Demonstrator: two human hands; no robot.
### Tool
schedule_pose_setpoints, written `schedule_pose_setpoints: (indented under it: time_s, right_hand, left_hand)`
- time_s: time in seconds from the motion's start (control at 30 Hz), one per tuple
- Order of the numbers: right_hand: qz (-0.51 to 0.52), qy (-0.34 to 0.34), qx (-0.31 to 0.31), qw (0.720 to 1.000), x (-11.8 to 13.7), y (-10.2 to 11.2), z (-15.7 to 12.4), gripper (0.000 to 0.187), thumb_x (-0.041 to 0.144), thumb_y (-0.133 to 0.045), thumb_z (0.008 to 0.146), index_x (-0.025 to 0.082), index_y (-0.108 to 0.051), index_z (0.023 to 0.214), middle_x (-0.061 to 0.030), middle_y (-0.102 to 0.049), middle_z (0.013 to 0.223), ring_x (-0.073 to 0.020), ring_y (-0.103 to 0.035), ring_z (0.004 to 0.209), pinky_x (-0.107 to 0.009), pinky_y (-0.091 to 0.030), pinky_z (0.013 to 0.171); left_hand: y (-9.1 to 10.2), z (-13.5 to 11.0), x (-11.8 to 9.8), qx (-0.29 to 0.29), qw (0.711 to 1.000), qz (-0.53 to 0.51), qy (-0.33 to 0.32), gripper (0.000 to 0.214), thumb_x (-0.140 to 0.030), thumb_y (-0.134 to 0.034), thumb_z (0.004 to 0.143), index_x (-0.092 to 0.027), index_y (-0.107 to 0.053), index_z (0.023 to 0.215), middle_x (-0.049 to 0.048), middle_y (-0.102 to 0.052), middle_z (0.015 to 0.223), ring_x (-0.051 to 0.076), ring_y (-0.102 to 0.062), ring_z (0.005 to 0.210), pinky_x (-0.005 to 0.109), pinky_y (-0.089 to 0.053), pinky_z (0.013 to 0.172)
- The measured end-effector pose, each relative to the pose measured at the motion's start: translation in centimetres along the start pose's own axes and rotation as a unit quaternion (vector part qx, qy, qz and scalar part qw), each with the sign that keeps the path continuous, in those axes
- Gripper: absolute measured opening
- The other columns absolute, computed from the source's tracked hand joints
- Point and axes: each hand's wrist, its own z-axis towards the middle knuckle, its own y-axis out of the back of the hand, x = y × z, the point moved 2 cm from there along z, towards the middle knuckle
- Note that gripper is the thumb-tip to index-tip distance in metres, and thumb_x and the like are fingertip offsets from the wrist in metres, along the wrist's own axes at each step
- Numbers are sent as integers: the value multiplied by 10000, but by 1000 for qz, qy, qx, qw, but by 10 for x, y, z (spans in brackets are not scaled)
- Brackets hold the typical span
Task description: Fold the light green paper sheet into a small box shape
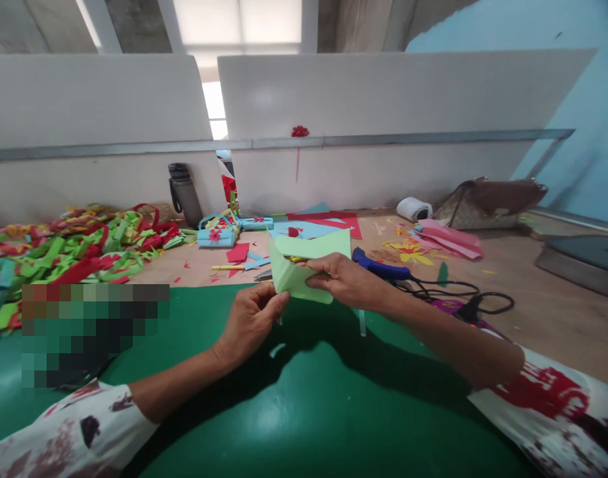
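Both hands hold a light green folded paper piece [297,282] up over the green table surface [294,405]. My left hand [254,318] pinches its lower left corner between thumb and fingers. On the right side, my right hand [344,282] grips the piece, with the fingers partly inside the fold. A taller flap stands up at the back of the piece. Behind it, a blue glue gun [383,267] lies with its black cord on the table. A clear glue stick [362,323] shows below my right wrist.
A heap of red and green cut pieces [95,245] covers the left side. Small blue bags [217,236], a dark bottle [184,196] and red sheets [351,224] lie farther back. To the right are pink sheets [451,239], a white roll [413,209] and a handbag [488,202].
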Motion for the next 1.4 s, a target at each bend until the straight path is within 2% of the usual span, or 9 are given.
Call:
schedule_pose_setpoints:
  time_s: [0.27,0.43,0.67,0.83,0.97,1.13,1.27,1.4]
  right_hand:
    - [-34,-14,-16,999,2,0,-1,157,148,-489,773,160,-645,780,-7,-602,724,-130,-480,665,-255,-341,623]
    - [-63,-15,-22,998,7,0,-3,145,119,-479,773,154,-604,708,9,-557,658,-109,-434,619,-248,-303,616]
    - [-78,-9,-35,996,10,0,-4,185,118,-472,761,160,-503,583,23,-480,578,-102,-375,576,-264,-283,629]
    - [-7,4,-41,999,4,-3,-5,168,166,-474,756,158,-534,599,21,-483,618,-112,-408,615,-250,-302,590]
    - [20,17,-16,1000,6,-7,-6,123,164,-520,719,147,-598,627,30,-518,646,-110,-449,632,-239,-335,595]
    - [73,13,-35,997,15,-12,-9,111,204,-576,731,144,-668,748,26,-579,687,-105,-486,650,-224,-360,602]
    - [105,-15,-59,993,19,-16,-10,184,302,-600,747,140,-637,668,37,-525,602,-89,-431,576,-214,-337,534]
    - [196,43,-81,976,21,-18,-12,159,294,-610,763,147,-653,723,16,-579,678,-107,-491,643,-226,-399,618]
  left_hand:
    - [3,-2,-1,10,999,39,-14,340,-362,-448,865,-147,-523,612,-18,-498,552,96,-449,526,213,-358,524]
    - [6,-3,1,23,998,49,-17,316,-339,-436,869,-151,-539,636,-11,-524,571,108,-476,549,220,-379,553]
    - [18,-1,4,-39,998,40,-4,207,-355,-500,827,-164,-522,748,-38,-496,569,101,-466,514,209,-396,507]
    - [13,0,2,-32,999,30,-3,202,-333,-613,728,-141,-570,770,-22,-539,611,94,-467,519,201,-385,480]
    - [9,1,-3,-42,998,48,-9,227,-349,-553,777,-131,-598,736,-16,-531,579,100,-470,508,206,-383,478]
    - [7,1,-6,-41,995,82,-40,234,-321,-535,787,-146,-584,640,-21,-510,532,92,-439,476,199,-347,457]
    - [2,1,-10,-22,991,104,-78,238,-323,-537,790,-152,-591,634,-25,-495,520,90,-412,473,197,-327,456]
    - [-1,1,-11,-9,989,112,-98,287,-331,-472,839,-156,-571,635,-23,-493,516,97,-443,476,199,-354,478]
